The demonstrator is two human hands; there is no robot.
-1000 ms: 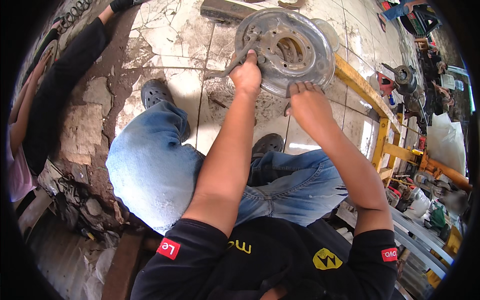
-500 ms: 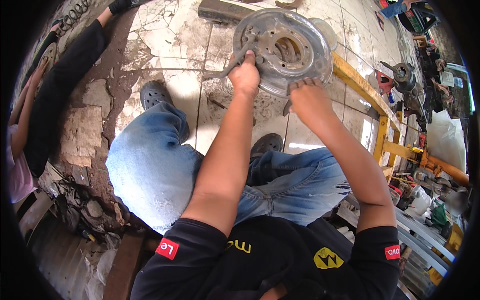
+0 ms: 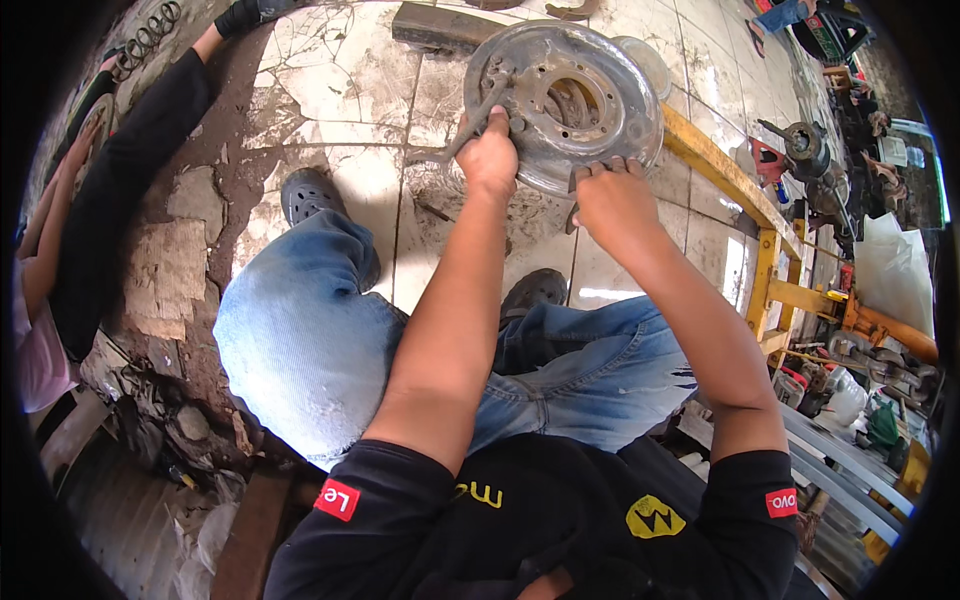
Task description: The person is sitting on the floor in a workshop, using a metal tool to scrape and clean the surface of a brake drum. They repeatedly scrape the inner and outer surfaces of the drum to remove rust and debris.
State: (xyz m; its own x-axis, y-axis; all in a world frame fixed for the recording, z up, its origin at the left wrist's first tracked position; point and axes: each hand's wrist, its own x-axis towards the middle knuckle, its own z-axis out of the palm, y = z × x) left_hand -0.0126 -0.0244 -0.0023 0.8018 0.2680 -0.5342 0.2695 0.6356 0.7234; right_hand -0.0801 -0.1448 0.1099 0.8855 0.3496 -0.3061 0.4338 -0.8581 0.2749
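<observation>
A round, greasy metal brake backing plate (image 3: pixel 545 60) with a large center hole and small bolt holes is tilted up in front of me, above the tiles. At its left edge, my left hand (image 3: pixel 490 155) is closed around the base of a dark metal arm (image 3: pixel 435 157) that crosses the plate's side. My right hand (image 3: pixel 617 200) is at the plate's lower right rim, fingers curled and knuckles against the metal. From under its thumb side pokes a thin dark flat piece (image 3: pixel 572 218); most of it is hidden in the hand.
A rusty metal block (image 3: pixel 430 27) lies beyond the plate. To the right stands a yellow metal frame (image 3: pixel 725 165), with a hub-like part (image 3: pixel 805 145) and cluttered tools past it. Another person's legs (image 3: pixel 135 180) stretch along the left. Broken boards (image 3: pixel 165 275) cover the dirt.
The plate and both hands have shifted very slightly. My right hand has moved a little left along the rim, and my grip on the arm is the same.
</observation>
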